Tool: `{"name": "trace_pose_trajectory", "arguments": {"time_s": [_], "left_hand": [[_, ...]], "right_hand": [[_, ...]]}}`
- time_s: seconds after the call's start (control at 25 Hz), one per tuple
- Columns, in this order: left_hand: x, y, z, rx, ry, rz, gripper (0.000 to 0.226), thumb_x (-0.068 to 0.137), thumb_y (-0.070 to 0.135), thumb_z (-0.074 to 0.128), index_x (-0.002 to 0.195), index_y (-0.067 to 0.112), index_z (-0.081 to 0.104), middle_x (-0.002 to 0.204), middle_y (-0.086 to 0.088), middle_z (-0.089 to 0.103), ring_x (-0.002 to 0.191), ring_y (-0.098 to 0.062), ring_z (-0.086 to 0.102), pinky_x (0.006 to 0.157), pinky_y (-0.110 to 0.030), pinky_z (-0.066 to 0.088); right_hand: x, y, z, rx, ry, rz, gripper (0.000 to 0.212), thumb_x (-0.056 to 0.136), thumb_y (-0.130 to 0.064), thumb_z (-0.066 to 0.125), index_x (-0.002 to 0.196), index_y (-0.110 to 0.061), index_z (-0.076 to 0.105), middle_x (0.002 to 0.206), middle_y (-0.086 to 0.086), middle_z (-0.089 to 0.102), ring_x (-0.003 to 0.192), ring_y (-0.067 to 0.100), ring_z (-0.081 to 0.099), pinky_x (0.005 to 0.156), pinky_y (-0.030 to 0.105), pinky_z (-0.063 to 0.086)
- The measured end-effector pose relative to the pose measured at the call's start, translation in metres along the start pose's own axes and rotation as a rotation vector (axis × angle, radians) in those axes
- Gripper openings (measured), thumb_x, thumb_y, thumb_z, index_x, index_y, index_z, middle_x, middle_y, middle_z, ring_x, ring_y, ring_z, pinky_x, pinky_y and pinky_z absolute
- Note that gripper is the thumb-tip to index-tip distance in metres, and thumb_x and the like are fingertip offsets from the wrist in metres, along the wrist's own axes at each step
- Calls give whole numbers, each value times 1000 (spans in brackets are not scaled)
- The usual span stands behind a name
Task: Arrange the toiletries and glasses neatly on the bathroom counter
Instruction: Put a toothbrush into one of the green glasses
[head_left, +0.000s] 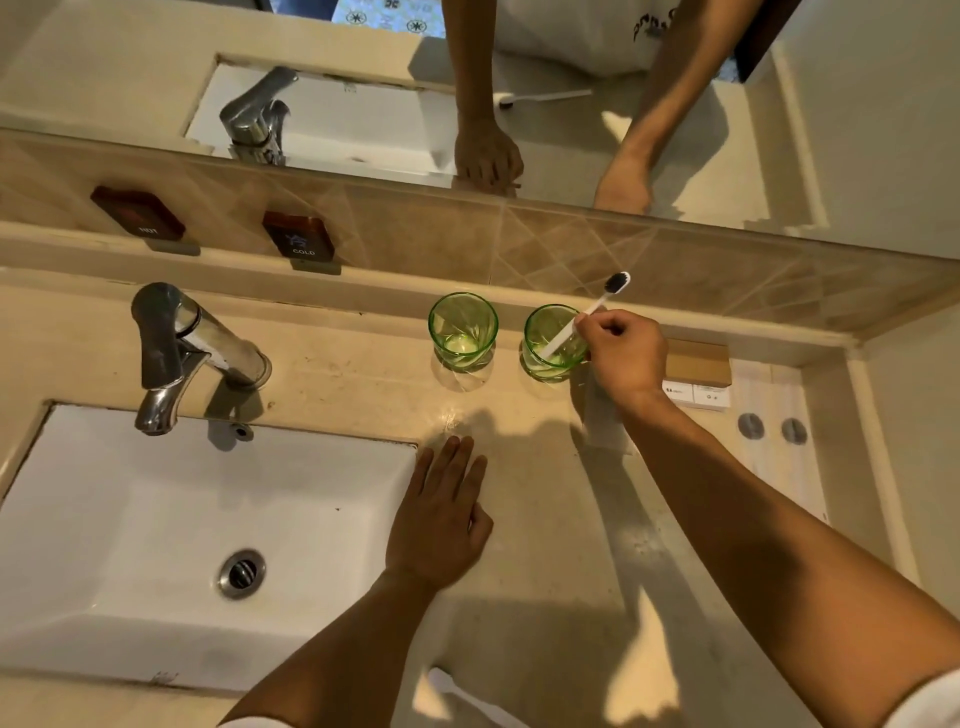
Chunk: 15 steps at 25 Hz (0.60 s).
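Observation:
Two green glasses stand upright side by side at the back of the beige counter (545, 519): the left glass (462, 332) holds nothing, the right glass (551, 344) has a white toothbrush (597, 306) leaning in it, black bristles up. My right hand (626, 353) pinches the toothbrush handle just above the right glass's rim. My left hand (444, 519) lies flat on the counter by the sink's right edge, fingers apart and holding nothing. A second white toothbrush (467, 696) lies near the counter's front edge.
A white sink (156, 530) with a chrome faucet (182, 353) fills the left. Small boxes (696, 371) and a white towel or mat (779, 441) with two round metal items sit at the right. Wall and mirror run behind; HOT and COLD labels (298, 236) on the backsplash.

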<state>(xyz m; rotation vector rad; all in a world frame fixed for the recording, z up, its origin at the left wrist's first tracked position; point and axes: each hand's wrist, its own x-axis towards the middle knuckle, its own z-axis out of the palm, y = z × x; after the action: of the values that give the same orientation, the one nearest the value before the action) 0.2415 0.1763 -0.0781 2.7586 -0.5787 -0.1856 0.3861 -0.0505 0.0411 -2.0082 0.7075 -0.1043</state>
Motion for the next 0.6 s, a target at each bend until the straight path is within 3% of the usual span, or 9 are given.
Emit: {"name": "trace_pose_trajectory", "arguments": {"time_s": [0.16, 0.4, 0.6], "left_hand": [[-1, -1, 1, 6, 10, -9, 60, 92, 32, 48, 148, 13, 46, 161, -11, 33, 154, -25, 19, 121, -51, 25], [0, -2, 3, 10, 26, 0, 59, 92, 32, 49, 148, 13, 46, 161, -11, 33, 154, -25, 19, 122, -51, 24], [0, -1, 3, 9, 28, -4, 60, 93, 33, 46, 149, 14, 44, 162, -10, 32, 154, -25, 18, 122, -51, 23]], "right_hand": [[6, 2, 0, 13, 29, 10, 15, 87, -29, 74, 87, -15, 80, 78, -2, 76, 72, 14, 67, 79, 39, 60], [8, 3, 2, -35, 47, 11, 17, 89, -28, 73, 91, -12, 79, 80, -1, 74, 72, 12, 64, 72, 26, 53], [7, 6, 4, -62, 43, 22, 16, 89, -28, 72, 90, -13, 78, 74, -5, 68, 61, 2, 56, 60, 17, 42]]}}
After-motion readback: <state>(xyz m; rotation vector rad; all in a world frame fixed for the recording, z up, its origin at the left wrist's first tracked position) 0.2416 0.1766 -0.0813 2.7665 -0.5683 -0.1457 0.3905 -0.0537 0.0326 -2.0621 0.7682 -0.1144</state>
